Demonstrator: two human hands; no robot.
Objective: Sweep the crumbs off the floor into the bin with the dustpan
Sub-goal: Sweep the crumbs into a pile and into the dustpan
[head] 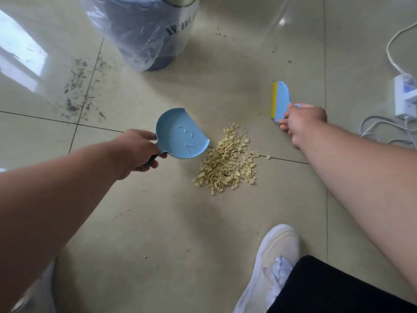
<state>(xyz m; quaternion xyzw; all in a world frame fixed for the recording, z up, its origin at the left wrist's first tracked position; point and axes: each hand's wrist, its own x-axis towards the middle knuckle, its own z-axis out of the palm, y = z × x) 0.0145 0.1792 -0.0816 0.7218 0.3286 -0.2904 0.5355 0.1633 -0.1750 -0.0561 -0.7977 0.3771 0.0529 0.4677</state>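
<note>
Holding both tools over the tiled floor (158, 222), we take the pile of yellow crumbs (225, 163) as our reference. Our left hand (133, 152) is closed around the dark handle of the blue dustpan (180, 137), which sits just left of and slightly beyond the crumbs, its open lip turned toward the pile and very close to the nearest pieces; we cannot tell whether the lip touches the floor. Our right hand (302, 123) is wrapped around the handle of the small blue brush (281, 101), yellow bristles facing left, held to the right of and beyond the crumbs, apart from them. A few stray crumbs lie just right of the main pile, along the tile joint. The bin (144, 30), dark and lined with a clear plastic bag, stands well beyond the crumbs, up and to the left. Dark dusty smears (79, 91) mark the tiles far left of the crumbs. A white power strip (406, 96) with cables lies far right. Our white shoe (273, 263) is nearer to us than the pile.
</note>
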